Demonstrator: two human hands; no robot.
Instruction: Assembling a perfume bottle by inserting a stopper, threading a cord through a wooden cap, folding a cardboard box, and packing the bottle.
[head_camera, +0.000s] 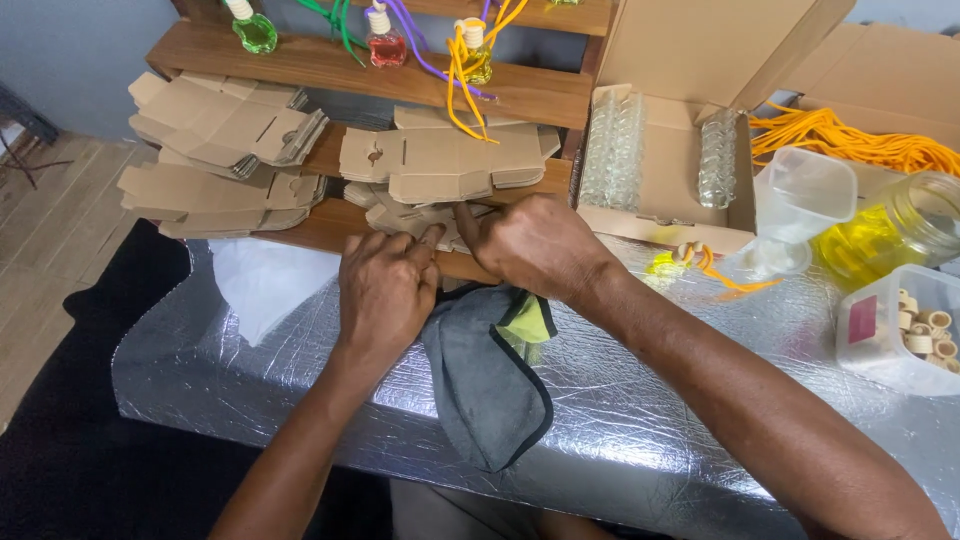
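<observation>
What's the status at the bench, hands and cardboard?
Left hand and right hand both on flat cardboard blanks at shelf edge; grip unclear. Grey cloth lies just below the hands on the foil-covered table.

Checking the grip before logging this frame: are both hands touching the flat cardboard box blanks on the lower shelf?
Touching. The head view shows the left hand and right hand with fingertips pressed onto the flat cardboard box blanks, no gap visible.

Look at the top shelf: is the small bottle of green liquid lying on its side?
No, the green bottle stands upright on the wooden shelf.
</observation>
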